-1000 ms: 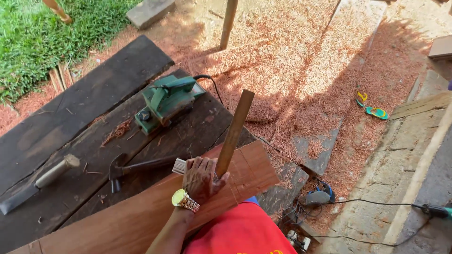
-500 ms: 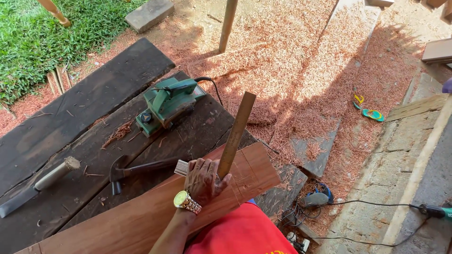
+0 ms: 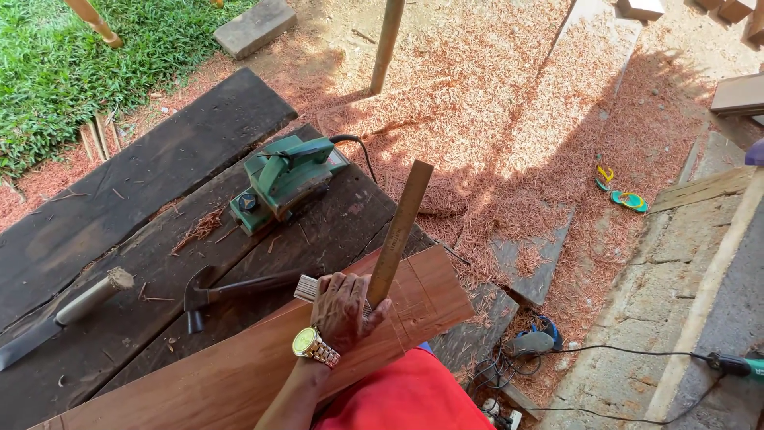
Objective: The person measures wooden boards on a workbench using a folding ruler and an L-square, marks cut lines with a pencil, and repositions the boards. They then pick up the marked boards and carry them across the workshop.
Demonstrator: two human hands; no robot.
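Left hand (image 3: pixel 344 309) clamped around the ruler (image 3: pixel 399 233) on the reddish board (image 3: pixel 239 374), marking step in hand; next likely needs steady alignment; right hand unseen.

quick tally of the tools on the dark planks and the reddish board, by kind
Electric planer, green: 1
Claw hammer: 1
Knife with pale handle: 1
Wooden square under the left hand: its ruler blade stands up over the reddish board: 1
Total: 4 tools
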